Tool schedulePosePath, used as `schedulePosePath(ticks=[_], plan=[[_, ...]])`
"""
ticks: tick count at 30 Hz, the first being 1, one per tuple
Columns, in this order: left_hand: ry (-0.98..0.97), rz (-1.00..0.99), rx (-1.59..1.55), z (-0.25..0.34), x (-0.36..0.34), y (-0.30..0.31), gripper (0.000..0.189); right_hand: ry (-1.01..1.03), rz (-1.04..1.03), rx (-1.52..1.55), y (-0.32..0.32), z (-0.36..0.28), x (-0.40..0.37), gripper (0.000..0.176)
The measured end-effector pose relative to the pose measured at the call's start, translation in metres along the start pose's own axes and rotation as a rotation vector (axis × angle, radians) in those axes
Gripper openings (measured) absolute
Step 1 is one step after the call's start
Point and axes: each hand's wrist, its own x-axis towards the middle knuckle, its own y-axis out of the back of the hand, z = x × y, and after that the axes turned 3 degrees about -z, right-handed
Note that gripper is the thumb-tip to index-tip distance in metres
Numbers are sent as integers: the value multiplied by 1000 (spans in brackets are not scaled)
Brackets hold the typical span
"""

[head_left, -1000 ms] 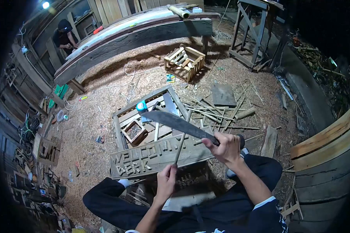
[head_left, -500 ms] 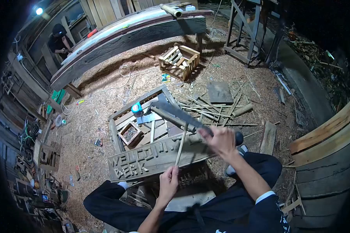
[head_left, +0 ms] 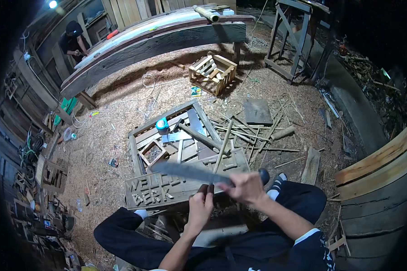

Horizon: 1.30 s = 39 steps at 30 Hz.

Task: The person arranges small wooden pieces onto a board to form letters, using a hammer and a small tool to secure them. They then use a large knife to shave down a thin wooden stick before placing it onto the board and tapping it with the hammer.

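Observation:
A long blade, a machete (head_left: 181, 170), is in my right hand (head_left: 246, 187), its tip pointing left over the board and somewhat blurred. My left hand (head_left: 200, 208) grips the lower end of a thin wooden stick (head_left: 225, 143), which stands up and leans right behind the blade. Under both lies a wooden board (head_left: 194, 189) with letters made of short stick pieces; "WEL" and "BERK" can be read, and the blade hides part of the upper row. A slatted wooden frame (head_left: 133, 151) behind it holds a hammer (head_left: 199, 135), a blue tape measure (head_left: 162, 124) and a small wooden box (head_left: 152, 153).
A slatted crate (head_left: 212, 74) stands before a long workbench (head_left: 153, 49), where a person (head_left: 74, 43) works at the far left. Loose sticks (head_left: 253, 133) and a flat dark board (head_left: 257, 111) lie on the shavings. Planks (head_left: 375, 180) lean at the right.
The machete has swung down and left, from above the stick to across it, low over the board. The stick's upper end now leans further right. Both hands still hold their things.

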Motion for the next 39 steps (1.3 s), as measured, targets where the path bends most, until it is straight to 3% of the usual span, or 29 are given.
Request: schedulePosePath(ticks=[2, 3, 10, 12, 14, 15, 17, 18, 20, 24, 26, 28, 30, 31, 32, 33, 34, 36, 37, 38, 39], plan=[[78, -21, -72, -3, 2, 0, 20, 46, -55, -7, -1, -1, -2, 69], [-38, 38, -63, -2, 3, 0, 18, 40, -55, 2, -3, -1, 0, 69], [-7, -4, 20, 11, 12, 0, 22, 98, 105, -62, 1, 20, 12, 76], [47, -11, -42, 8, 3, 5, 25, 5, 88, -81, 2, 29, 15, 71], [108, -39, -82, -1, -12, 13, 29, -387, 23, -176, 24, 56, 32, 72], [155, -57, -230, -3, -20, 15, 29, -473, 23, 34, 32, 69, 32, 73], [123, -52, -450, -4, -14, 12, 28, -362, 90, -18, 22, 60, 24, 74], [283, -191, -668, -13, -6, 13, 26, -277, 156, -59, 17, 51, 13, 75], [263, -227, -778, 2, 2, 22, 29, -196, 148, -60, 28, 31, 17, 69], [285, -264, -617, 5, 3, 22, 27, -184, 75, 30, 21, 21, 19, 70], [71, -134, -317, -15, 6, 4, 29, -188, -4, 43, 6, 11, 11, 69], [123, -80, -300, -8, 7, 0, 33, -24, 39, 94, -6, -1, 4, 64], [67, -30, 12, -11, 3, -1, 33, 59, -15, 43, -5, 7, 4, 65], [-92, 49, -92, 1, 0, 0, 31, -29, 24, -40, -7, 22, 11, 66], [-84, 35, -84, 3, -9, 2, 31, -123, 57, -123, -5, 34, 17, 67], [6, 3, -85, 3, -16, 4, 29, -332, -5, -21, 7, 43, 28, 67], [86, -25, -84, 4, -18, 8, 28, -332, 49, -113, 8, 55, 30, 66], [125, -16, -71, 5, -10, 7, 27, -182, 23, -146, 8, 27, 8, 66], [23, -10, -85, 5, -6, 3, 27, -47, 67, 25, -6, 14, -4, 65], [-78, -8, -87, 2, -4, 1, 27, 59, -26, 41, -1, 0, -5, 78], [-166, 55, -66, -12, -1, -4, 25, 38, 6, -10, -4, 4, -2, 78]])
